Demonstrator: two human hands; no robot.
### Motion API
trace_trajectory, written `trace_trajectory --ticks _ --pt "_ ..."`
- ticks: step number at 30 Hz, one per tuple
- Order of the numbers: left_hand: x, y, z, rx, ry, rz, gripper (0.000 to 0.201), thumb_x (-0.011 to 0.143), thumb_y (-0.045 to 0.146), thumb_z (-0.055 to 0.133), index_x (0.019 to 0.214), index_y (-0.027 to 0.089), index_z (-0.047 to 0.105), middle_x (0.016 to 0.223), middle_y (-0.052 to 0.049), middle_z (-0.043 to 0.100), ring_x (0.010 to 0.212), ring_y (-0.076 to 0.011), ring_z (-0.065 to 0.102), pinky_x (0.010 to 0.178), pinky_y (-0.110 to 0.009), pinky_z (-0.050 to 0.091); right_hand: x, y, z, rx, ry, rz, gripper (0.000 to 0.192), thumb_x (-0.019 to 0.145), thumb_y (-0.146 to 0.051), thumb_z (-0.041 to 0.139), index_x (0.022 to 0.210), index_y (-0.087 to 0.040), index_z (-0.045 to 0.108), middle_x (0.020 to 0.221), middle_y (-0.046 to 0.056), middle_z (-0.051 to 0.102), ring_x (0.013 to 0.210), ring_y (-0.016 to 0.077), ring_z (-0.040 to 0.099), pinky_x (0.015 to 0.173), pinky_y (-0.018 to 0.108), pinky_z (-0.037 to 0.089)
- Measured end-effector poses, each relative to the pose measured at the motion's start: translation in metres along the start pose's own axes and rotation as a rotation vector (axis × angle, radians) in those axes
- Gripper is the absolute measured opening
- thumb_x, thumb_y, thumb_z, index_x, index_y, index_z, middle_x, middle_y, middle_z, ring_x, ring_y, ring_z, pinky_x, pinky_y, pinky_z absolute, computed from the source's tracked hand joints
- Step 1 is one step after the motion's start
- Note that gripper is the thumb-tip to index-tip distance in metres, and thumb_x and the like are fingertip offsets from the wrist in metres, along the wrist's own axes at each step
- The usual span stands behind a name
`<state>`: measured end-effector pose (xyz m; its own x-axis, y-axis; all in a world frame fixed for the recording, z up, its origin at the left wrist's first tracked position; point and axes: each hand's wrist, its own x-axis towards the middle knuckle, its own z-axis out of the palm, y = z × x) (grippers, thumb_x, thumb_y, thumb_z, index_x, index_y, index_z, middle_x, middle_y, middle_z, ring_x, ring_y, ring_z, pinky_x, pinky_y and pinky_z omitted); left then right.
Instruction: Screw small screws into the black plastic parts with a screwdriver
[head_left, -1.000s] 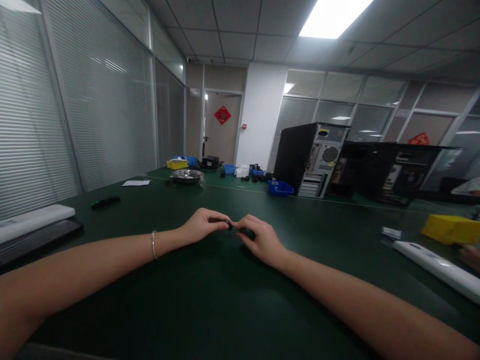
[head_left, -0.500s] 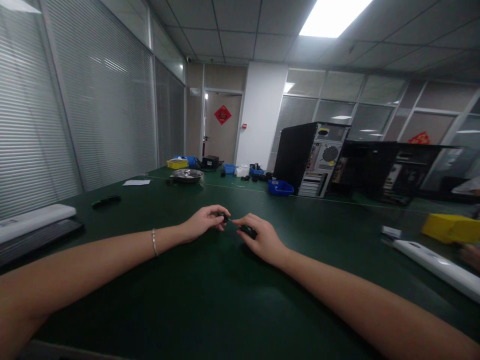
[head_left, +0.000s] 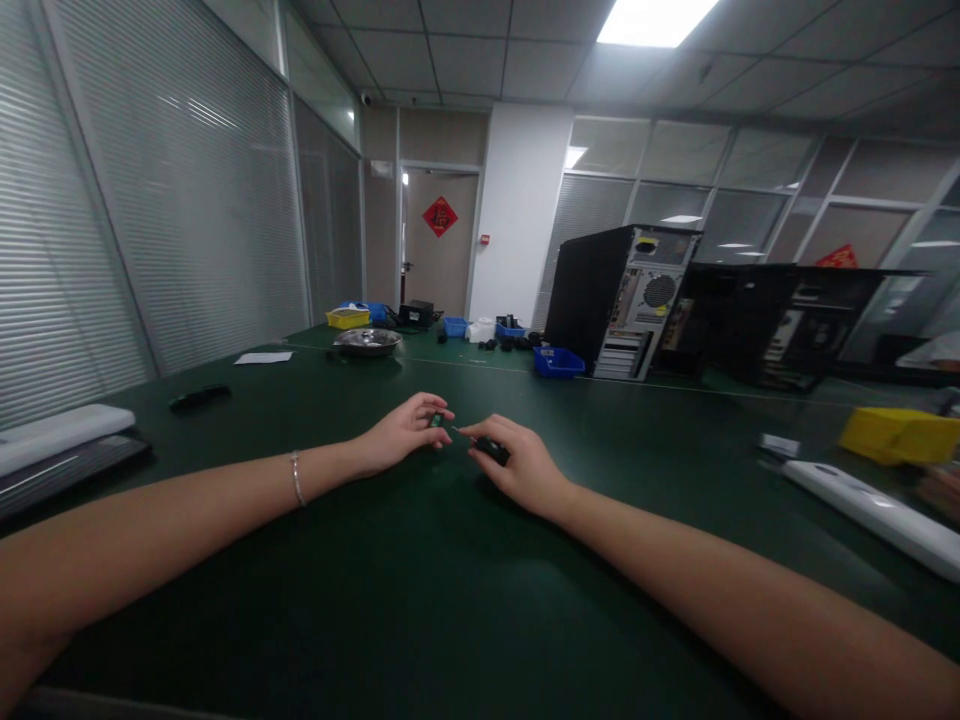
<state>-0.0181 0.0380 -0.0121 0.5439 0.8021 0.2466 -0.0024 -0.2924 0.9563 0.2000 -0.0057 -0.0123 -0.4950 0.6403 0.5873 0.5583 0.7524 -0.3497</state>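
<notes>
Over the dark green table (head_left: 420, 600), my left hand (head_left: 401, 435) is closed with its fingertips round a small dark part (head_left: 436, 421) that shows some green; its kind is too small to make out. My right hand (head_left: 525, 465) grips a screwdriver (head_left: 493, 450) by its black handle, the forefinger stretched along it. The thin shaft points left, toward the small part, and its tip appears near my left fingers. Whether the tip touches the part I cannot tell.
At the left lie a white bar-shaped device (head_left: 64, 435) and a dark slim object (head_left: 200, 397). Farther back are a metal bowl (head_left: 367, 343), a blue bin (head_left: 559, 362) and a computer tower (head_left: 592, 300). To the right, a person's hand (head_left: 941, 490) is near a yellow bin (head_left: 892, 435) and a white bar (head_left: 874, 515).
The view has tilted and shifted slightly. My left hand has turned the small part, so a green side now shows. My right hand still holds the screwdriver close by.
</notes>
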Motion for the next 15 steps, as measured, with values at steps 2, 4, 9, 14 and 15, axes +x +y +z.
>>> trace_trajectory --ticks 2,4,9,14,15 --pt "0.0004 -0.0004 -0.0006 -0.033 -0.008 -0.019 0.04 0.075 0.023 0.065 0.11 0.016 0.048 0.116 -0.011 0.053 0.089 -0.017 0.061 0.082 -0.037 0.048 0.0008 0.0021 -0.0001 -0.006 0.005 0.014 0.027 0.081 -0.017 0.057 0.107 -0.024 0.06 0.095 0.004 0.061 0.086 0.0176 0.058 0.076 0.03 0.046" --pt "-0.0002 0.0007 -0.0011 0.0 -0.035 -0.041 0.04 0.075 0.024 0.064 0.112 0.015 0.05 0.111 -0.01 0.057 0.09 -0.0179 0.061 0.084 -0.038 0.047 0.0012 0.0034 0.0 -0.004 0.012 0.032 0.027 0.081 -0.018 0.057 0.107 -0.025 0.06 0.095 0.004 0.061 0.086 0.0174 0.058 0.075 0.03 0.046" --pt "-0.0023 0.0012 -0.0013 0.158 -0.04 0.018 0.043 0.079 0.025 0.06 0.12 0.014 0.052 0.104 -0.009 0.061 0.088 -0.0171 0.059 0.083 -0.035 0.046 0.0001 0.0008 0.0 -0.015 0.017 0.037 0.029 0.081 -0.016 0.057 0.108 -0.025 0.06 0.097 0.003 0.061 0.088 0.0175 0.058 0.077 0.03 0.045" --pt "-0.003 0.0021 0.0001 0.214 -0.057 0.049 0.034 0.081 0.027 0.056 0.112 0.013 0.057 0.102 -0.009 0.061 0.082 -0.0158 0.058 0.078 -0.032 0.047 -0.0008 -0.0045 -0.0017 -0.038 -0.004 0.037 0.027 0.081 -0.017 0.056 0.107 -0.025 0.06 0.096 0.003 0.06 0.086 0.0167 0.058 0.076 0.029 0.045" --pt "-0.0031 0.003 0.0004 0.206 -0.06 0.05 0.033 0.081 0.027 0.056 0.111 0.013 0.058 0.101 -0.009 0.061 0.081 -0.0155 0.058 0.078 -0.032 0.047 -0.0005 -0.005 -0.0019 -0.042 -0.007 0.04 0.027 0.081 -0.017 0.056 0.107 -0.025 0.06 0.096 0.003 0.06 0.085 0.0165 0.058 0.076 0.029 0.045"
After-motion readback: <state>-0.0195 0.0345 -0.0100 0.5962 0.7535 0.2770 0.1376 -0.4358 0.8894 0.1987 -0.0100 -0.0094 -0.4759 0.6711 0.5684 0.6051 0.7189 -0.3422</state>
